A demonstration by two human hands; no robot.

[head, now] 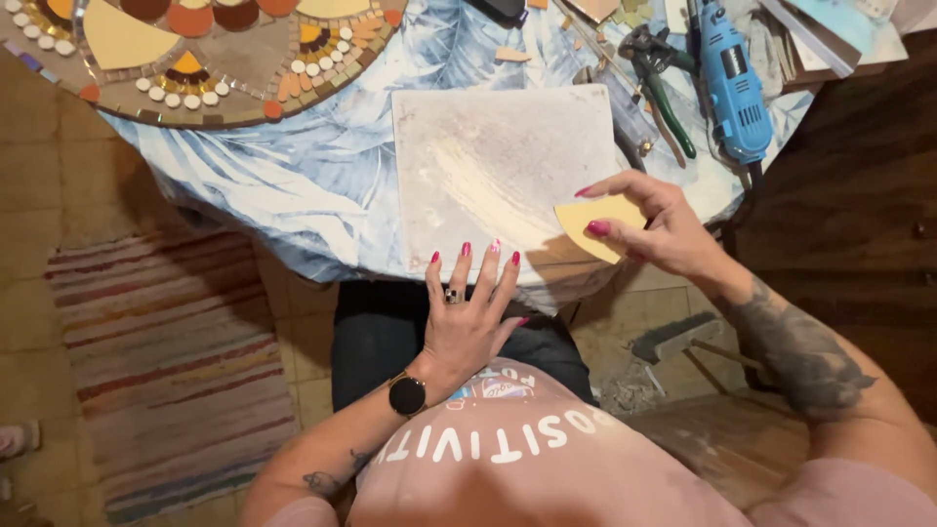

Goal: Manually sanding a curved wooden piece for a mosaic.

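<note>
So, one pale square tile (503, 176) is lying flat on the round table (293, 185) with the leaf-print cloth, and everything is being placed from that tile. The left hand (468, 312) is resting open at the tile's near edge, four fingers spread, fingertips touching it, one ring and one dark watch (407, 394) showing. The right hand (654, 229) is hovering at the tile's near right corner, pinching one small yellow piece (595, 224) between thumb and fingers; the piece is overlapping that corner. Beyond the tile to its left, one round mosaic (205, 59) in orange, brown and cream is sitting at the table's far side. Beyond the tile to its right, one pair of green-handled nippers (659, 83) is lying just beside one blue rotary tool (732, 83). Below the tile's left, one striped rug (166, 361) is covering the floor.
</note>
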